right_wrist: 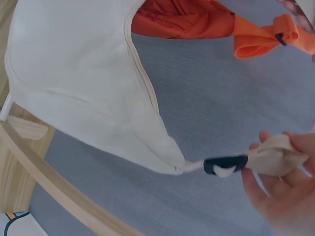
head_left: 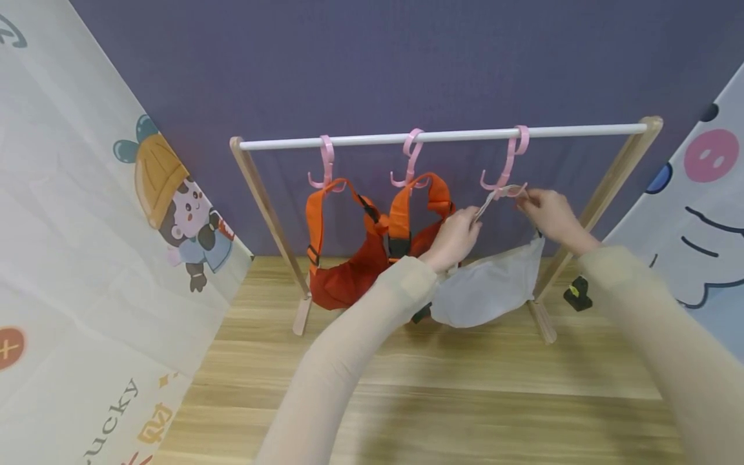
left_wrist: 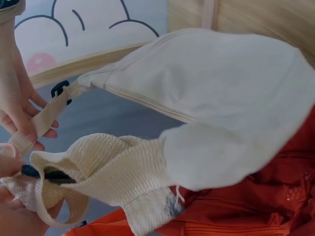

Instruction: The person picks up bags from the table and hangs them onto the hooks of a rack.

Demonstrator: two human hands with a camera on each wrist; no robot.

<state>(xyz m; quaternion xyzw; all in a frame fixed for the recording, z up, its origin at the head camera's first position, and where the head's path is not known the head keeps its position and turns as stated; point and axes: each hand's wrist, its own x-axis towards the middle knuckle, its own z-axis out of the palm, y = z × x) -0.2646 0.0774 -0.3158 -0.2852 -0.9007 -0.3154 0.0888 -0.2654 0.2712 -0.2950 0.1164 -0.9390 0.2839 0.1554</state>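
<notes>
A white sling bag (head_left: 491,290) hangs by its beige strap below the right-most pink hook (head_left: 507,165). My left hand (head_left: 456,239) grips the strap on the left side; in the left wrist view a folded bunch of beige webbing (left_wrist: 110,169) runs from it to the bag. My right hand (head_left: 551,214) pinches the strap on the other side, right beside the hook's tip. In the right wrist view, a black buckle (right_wrist: 226,164) sits on the strap by my right fingers. The strap overlaps the hook's lower prongs in the head view.
Two orange-red bags, one at the left (head_left: 349,281) and one in the middle (head_left: 427,236), hang from the other pink hooks. A white rail (head_left: 360,140) on wooden legs carries all three hooks. A small black object (head_left: 578,294) stands on the floor beside the right leg.
</notes>
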